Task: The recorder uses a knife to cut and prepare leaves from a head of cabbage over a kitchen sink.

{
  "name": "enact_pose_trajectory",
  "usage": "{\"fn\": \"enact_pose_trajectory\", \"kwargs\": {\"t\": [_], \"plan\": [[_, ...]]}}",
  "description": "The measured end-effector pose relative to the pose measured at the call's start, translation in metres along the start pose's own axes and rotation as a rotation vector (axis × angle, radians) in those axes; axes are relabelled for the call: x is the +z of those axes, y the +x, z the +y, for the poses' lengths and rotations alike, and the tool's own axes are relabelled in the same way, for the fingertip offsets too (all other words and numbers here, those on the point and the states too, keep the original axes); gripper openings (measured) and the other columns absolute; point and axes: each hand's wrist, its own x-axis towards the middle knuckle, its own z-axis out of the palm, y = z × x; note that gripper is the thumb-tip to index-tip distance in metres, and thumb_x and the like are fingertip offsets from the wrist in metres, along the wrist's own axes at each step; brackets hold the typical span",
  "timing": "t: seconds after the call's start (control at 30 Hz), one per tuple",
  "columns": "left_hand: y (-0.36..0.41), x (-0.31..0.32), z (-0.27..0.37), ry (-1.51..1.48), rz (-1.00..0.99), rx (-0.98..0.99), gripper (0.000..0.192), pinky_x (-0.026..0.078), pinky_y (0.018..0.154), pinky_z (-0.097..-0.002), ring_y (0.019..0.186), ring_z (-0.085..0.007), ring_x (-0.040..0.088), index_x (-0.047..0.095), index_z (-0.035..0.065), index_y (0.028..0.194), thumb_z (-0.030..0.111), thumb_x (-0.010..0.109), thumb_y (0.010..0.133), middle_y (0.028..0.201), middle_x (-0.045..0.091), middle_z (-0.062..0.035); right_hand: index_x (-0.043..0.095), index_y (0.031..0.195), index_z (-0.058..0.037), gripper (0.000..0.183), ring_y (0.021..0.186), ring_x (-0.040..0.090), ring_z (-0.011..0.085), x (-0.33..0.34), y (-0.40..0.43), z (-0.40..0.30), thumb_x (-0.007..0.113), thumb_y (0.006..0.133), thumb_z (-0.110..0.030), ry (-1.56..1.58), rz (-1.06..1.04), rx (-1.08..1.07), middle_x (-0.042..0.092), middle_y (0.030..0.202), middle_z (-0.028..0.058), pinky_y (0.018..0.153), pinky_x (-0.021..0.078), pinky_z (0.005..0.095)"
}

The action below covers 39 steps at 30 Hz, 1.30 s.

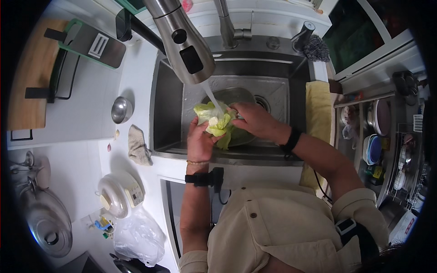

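My left hand holds a head of leafy green lettuce from below, palm up. Water pours onto the leaves from the steel pull-down faucet head. My right hand reaches in from the right, its fingers at the lettuce's right edge; whether they pinch a leaf is hard to tell. Beneath both hands, a see-through bowl rests in the stainless steel sink, partly hidden by the lettuce.
Left of the sink are a small metal bowl, a beige cloth and a lidded white appliance. A yellow towel hangs over the right edge. Behind the sink stand a second faucet and a steel scourer.
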Motion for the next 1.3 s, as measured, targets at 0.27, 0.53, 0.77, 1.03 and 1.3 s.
{"fn": "enact_pose_trajectory", "kwargs": {"t": [0.27,0.53,0.77,1.03,1.3], "plan": [[0.006,0.013,-0.005,0.093,0.002,-0.132,0.064,0.049,0.082,-0.0544,0.110,-0.0344,0.052,0.030,0.0105,0.134,0.022,0.062,0.079,0.124,0.048,-0.0126,0.054,0.107,-0.0015,0.040,0.094,0.058,0.0311,0.008,0.023,0.019,0.068,0.071,-0.011,0.045,0.058,-0.064,0.060,0.097,0.0138,0.081,0.0465,0.0369],[0.007,0.009,-0.004,0.094,-0.030,-0.204,0.064,0.048,0.083,-0.0548,0.111,-0.0342,0.052,0.031,0.0113,0.133,0.025,0.060,0.078,0.126,0.048,-0.0116,0.057,0.091,-0.0035,0.027,0.083,0.060,0.0297,-0.003,0.033,0.028,0.068,0.069,-0.014,0.156,-0.040,-0.019,0.062,0.087,0.0121,0.075,0.0463,0.0344],[0.007,0.022,-0.004,0.297,0.002,-0.110,0.065,0.054,0.072,-0.0450,0.103,-0.0283,0.057,0.030,0.0094,0.134,0.034,0.063,0.083,0.121,0.051,-0.0124,0.056,0.085,-0.0048,0.026,0.079,0.059,0.0348,0.007,0.039,0.033,0.066,0.068,-0.023,0.068,-0.012,-0.097,0.062,0.081,0.0144,0.068,0.0455,0.0397],[0.007,0.016,-0.004,0.332,0.132,-0.076,0.068,0.054,0.071,-0.0469,0.103,-0.0288,0.058,0.034,0.0050,0.133,0.030,0.068,0.079,0.119,0.053,-0.0139,0.056,0.084,-0.0041,0.027,0.061,0.058,0.0229,-0.011,0.039,0.035,0.069,0.067,-0.020,0.322,-0.098,0.149,0.059,0.072,0.0100,0.057,0.0448,0.0331],[0.006,0.011,0.002,0.267,0.130,-0.021,0.068,0.053,0.071,-0.0444,0.102,-0.0281,0.058,0.036,0.0016,0.130,0.028,0.068,0.076,0.117,0.054,-0.0149,0.053,0.082,-0.0052,0.024,0.050,0.048,0.0080,-0.016,0.040,0.048,0.070,0.069,-0.015,0.511,-0.163,0.242,0.052,0.064,0.0010,0.048,0.0408,0.0249]]}}
